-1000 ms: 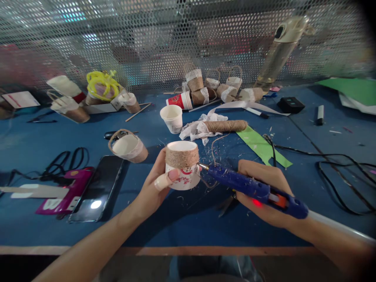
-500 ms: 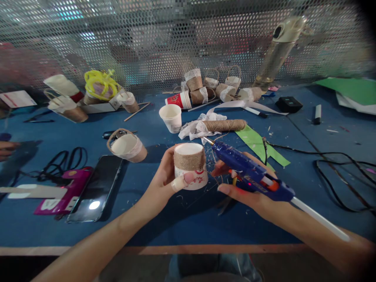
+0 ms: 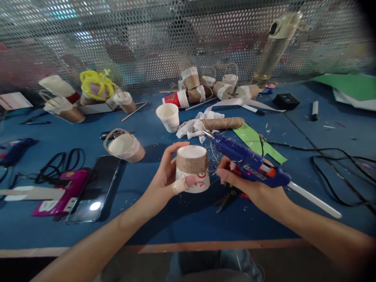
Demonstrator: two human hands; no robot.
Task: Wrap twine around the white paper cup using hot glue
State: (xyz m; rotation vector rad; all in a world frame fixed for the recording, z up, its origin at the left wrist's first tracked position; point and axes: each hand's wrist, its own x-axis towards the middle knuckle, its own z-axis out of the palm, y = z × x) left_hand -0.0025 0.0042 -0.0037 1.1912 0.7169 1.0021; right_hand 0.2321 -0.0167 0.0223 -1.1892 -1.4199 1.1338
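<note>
My left hand point(image 3: 166, 180) is closed around a small paper cup point(image 3: 192, 169) whose upper half is wrapped in brown twine; a plaster covers the thumb tip. The cup is held upright just above the blue table point(image 3: 182, 219). My right hand point(image 3: 252, 186) grips a blue hot glue gun point(image 3: 249, 162) with a white glue stick sticking out behind. Its nozzle points up and left, past the cup's rim, and my right fingertips press a loose twine strand near the cup's right side.
A twine spool point(image 3: 223, 123) with white lace, a plain paper cup point(image 3: 168, 116), a tipped basket cup point(image 3: 125, 145), a phone point(image 3: 94, 188), a pink case point(image 3: 63, 192), green paper point(image 3: 258, 141), black cables point(image 3: 337, 156) and several finished cup baskets point(image 3: 211, 84) lie around. A mesh wall stands behind.
The glue gun's nozzle lifted away from the cup's side and now points up past its rim. My right hand moved left, closer to the cup. A blue object appeared at the left edge.
</note>
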